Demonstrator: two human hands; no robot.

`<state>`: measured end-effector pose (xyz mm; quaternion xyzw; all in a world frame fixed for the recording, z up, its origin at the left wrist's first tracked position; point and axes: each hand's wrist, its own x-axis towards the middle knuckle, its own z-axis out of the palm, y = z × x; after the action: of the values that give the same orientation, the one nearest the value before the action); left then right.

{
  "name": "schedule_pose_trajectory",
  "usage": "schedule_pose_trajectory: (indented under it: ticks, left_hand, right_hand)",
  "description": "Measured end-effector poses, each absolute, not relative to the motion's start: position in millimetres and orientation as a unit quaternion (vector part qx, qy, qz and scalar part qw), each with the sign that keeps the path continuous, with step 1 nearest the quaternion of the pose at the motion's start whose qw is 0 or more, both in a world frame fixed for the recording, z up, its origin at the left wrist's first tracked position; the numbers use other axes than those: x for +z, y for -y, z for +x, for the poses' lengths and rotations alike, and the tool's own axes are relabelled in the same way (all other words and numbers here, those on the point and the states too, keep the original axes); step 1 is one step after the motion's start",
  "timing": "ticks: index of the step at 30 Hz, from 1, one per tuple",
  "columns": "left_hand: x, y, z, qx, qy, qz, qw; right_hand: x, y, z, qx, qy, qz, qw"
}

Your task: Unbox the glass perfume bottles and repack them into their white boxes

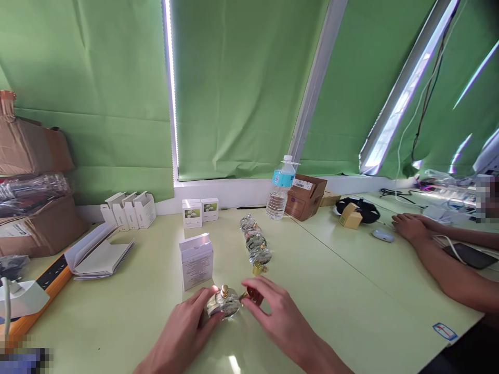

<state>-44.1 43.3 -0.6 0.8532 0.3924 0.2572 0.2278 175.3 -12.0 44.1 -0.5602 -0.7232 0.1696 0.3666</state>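
My left hand (187, 324) is wrapped round a clear, rounded glass perfume bottle (227, 306) with a gold spray top, upright on the table. To its right, my right hand (278, 311) pinches a small gold and reddish-brown cap (251, 294) close beside the bottle; my fingers hide part of it. Just behind that hand, a gold cap (257, 268) stands on the table with a smaller gold piece next to it. Several similar glass bottles (255, 241) stand in a row further back. An open white carton (197, 264) stands behind my left hand.
Two white cartons (193, 214) and several open ones (132, 210) stand along the back. A water bottle (277, 195) and brown box (306, 196) are behind the row. At left lie booklets (103, 258) and an orange-edged power strip (42, 301). Another person's arms (432, 254) rest at right.
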Motion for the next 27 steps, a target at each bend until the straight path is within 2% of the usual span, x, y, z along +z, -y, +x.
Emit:
schedule_pose_trajectory:
  ticks: [2,5,11,14,20,27]
  left_hand:
    - [0,-43,-44,0.259,-0.387,0.854,0.231]
    - [-1,-43,-44,0.269,-0.383,0.853,0.23]
    - [-3,-45,-44,0.267,-0.374,0.858,0.229]
    - [-4,-44,-44,0.268,-0.378,0.857,0.226]
    - [-2,-43,-44,0.273,-0.376,0.855,0.23]
    - [5,-42,-43,0.278,-0.373,0.853,0.234]
  right_hand:
    - [56,7,170,0.156,0.701,-0.546,0.431]
    - [75,0,159,0.123,0.724,-0.495,0.464]
    - [73,-9,144,0.071,0.816,-0.422,0.389]
    - [60,-9,143,0.062,0.823,-0.411,0.387]
    - [58,-12,145,0.146,0.784,-0.426,0.426]
    - [51,-3,147,0.189,0.772,-0.477,0.375]
